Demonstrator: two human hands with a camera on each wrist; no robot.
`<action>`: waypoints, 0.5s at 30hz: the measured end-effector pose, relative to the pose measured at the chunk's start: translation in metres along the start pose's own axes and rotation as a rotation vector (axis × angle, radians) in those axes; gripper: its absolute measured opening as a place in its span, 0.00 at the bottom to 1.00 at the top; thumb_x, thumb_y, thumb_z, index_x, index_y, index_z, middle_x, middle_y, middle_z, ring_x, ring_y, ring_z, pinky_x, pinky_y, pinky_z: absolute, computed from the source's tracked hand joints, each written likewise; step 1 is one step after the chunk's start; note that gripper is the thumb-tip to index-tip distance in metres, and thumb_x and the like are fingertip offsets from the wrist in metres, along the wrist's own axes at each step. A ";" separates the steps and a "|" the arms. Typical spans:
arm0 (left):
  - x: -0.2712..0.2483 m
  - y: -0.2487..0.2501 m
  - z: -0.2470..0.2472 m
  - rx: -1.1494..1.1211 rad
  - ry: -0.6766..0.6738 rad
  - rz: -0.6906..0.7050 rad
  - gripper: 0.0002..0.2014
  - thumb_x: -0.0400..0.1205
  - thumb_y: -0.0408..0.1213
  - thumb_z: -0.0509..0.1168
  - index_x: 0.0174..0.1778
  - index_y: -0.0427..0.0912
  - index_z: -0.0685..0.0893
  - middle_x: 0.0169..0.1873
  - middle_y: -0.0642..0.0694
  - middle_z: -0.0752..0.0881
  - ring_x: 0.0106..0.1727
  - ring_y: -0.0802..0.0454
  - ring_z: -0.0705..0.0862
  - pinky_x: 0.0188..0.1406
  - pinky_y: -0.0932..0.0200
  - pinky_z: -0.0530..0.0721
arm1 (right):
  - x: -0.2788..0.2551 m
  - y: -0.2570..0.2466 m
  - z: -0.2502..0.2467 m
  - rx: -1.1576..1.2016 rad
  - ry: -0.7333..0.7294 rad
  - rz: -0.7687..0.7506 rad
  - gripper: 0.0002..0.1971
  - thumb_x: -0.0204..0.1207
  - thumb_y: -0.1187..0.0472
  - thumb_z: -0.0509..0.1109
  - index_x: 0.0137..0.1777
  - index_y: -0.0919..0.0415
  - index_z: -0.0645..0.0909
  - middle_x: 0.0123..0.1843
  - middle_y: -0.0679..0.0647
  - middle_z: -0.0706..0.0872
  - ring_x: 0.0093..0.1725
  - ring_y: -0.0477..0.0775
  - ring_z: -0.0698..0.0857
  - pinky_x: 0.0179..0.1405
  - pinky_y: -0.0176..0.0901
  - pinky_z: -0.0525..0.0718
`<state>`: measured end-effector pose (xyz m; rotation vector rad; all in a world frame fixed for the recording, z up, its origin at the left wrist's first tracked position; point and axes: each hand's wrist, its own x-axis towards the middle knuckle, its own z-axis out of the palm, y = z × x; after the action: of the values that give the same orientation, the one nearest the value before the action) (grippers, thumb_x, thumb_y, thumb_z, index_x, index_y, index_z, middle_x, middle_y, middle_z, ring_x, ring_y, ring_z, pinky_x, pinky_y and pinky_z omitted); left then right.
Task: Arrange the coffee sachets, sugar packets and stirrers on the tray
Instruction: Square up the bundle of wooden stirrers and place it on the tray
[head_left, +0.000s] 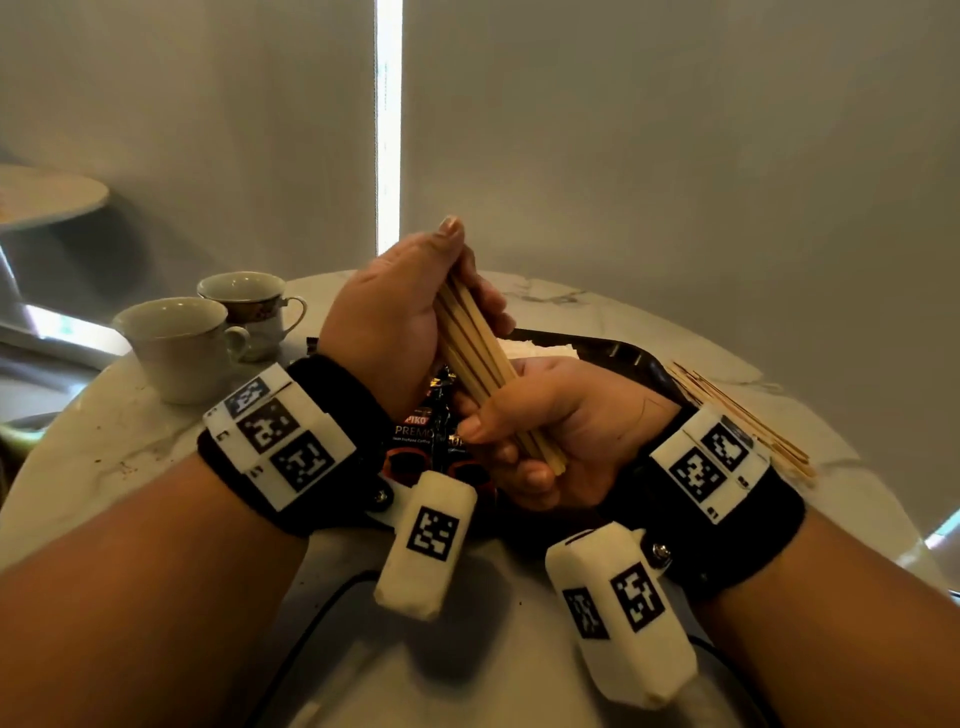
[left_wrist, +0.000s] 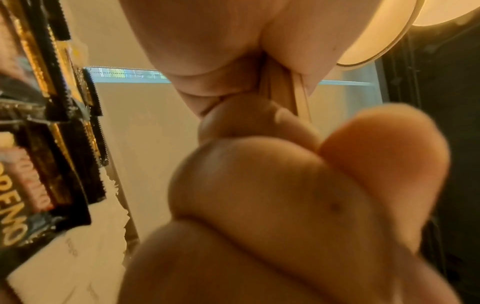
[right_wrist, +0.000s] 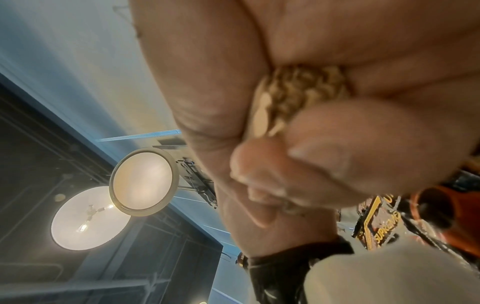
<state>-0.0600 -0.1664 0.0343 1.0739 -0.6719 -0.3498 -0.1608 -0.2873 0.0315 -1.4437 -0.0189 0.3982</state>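
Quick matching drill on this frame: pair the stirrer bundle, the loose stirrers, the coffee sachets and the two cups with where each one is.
Things:
1. stirrer bundle
2. loose stirrers
3. coffee sachets
4. cups

Places:
A. on the table at the far left
B. gripped by both the left hand and the right hand
C. on the table, right of the tray
D. lying under the raised hands

Pairs: 1-B, 2-C, 3-D, 4-A
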 end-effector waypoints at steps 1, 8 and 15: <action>0.000 0.001 0.002 0.014 0.010 0.005 0.20 0.91 0.47 0.56 0.37 0.43 0.79 0.29 0.44 0.87 0.35 0.43 0.89 0.37 0.51 0.88 | -0.001 0.000 0.000 -0.006 -0.002 0.001 0.06 0.72 0.68 0.68 0.41 0.60 0.74 0.25 0.52 0.75 0.17 0.47 0.74 0.19 0.34 0.69; -0.005 0.007 0.007 -0.064 -0.010 0.041 0.17 0.91 0.44 0.56 0.39 0.41 0.79 0.30 0.44 0.86 0.35 0.44 0.90 0.37 0.52 0.89 | -0.003 -0.002 -0.001 0.008 -0.023 0.000 0.05 0.74 0.68 0.66 0.40 0.60 0.73 0.25 0.52 0.74 0.17 0.46 0.73 0.19 0.34 0.68; -0.012 0.018 0.015 -0.399 -0.027 -0.071 0.21 0.87 0.57 0.57 0.35 0.47 0.75 0.25 0.54 0.75 0.25 0.58 0.77 0.31 0.58 0.84 | 0.001 0.000 0.002 0.060 -0.088 -0.016 0.06 0.74 0.69 0.66 0.42 0.61 0.70 0.25 0.51 0.74 0.17 0.45 0.74 0.18 0.33 0.68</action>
<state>-0.0800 -0.1611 0.0512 0.7142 -0.5587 -0.5364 -0.1606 -0.2854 0.0311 -1.3658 -0.0888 0.4451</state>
